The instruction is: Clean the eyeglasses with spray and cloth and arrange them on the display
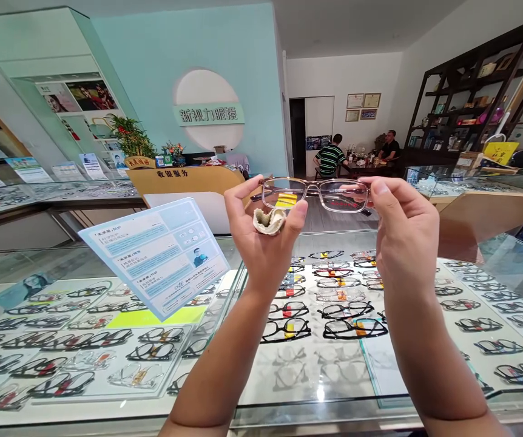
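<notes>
Clear-framed eyeglasses point(315, 187) are held up level above the glass display case point(311, 394), lenses facing me. My left hand point(266, 243) grips their left side, its thumb near the bridge and lower rim, with a crumpled off-white cloth point(269, 221) bunched in the palm. A yellow sticker point(286, 200) shows at the left lens. My right hand point(402, 224) pinches the right end of the frame between thumb and index finger. The temples extend behind the lenses, partly hidden by the fingers.
Rows of eyeglasses point(355, 328) lie in the display case. A blue-white leaflet point(161, 261) stands on the glass at left. Beyond are a reception counter point(188, 188), a wooden shelf unit point(471, 100) and two seated people point(331, 158) at a table.
</notes>
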